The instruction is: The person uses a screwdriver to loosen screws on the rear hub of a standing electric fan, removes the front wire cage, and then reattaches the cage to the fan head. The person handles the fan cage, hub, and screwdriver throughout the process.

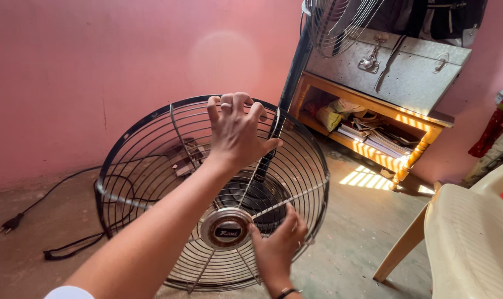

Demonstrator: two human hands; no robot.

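Here, a round wire fan cage (168, 166) is held upright on the floor between both hands. Its top rim is gripped by the left hand (237, 133), fingers curled over the wires. Lower down, just beside the round centre cap (227, 228), the wires are pinched by the right hand (278, 243). A black cord (57, 188) lies left of the hands, a wooden shelf (373, 111) beyond them.

A black power cord with its plug (10, 223) lies on the bare concrete floor (351, 243) along the pink wall (68, 72). To the right, a grey metal trunk (406, 72) sits on a wooden rack (428, 124), with papers and books (373, 138) stuffed on the shelf beneath. A cream plastic chair (467, 238) stands near the right edge.
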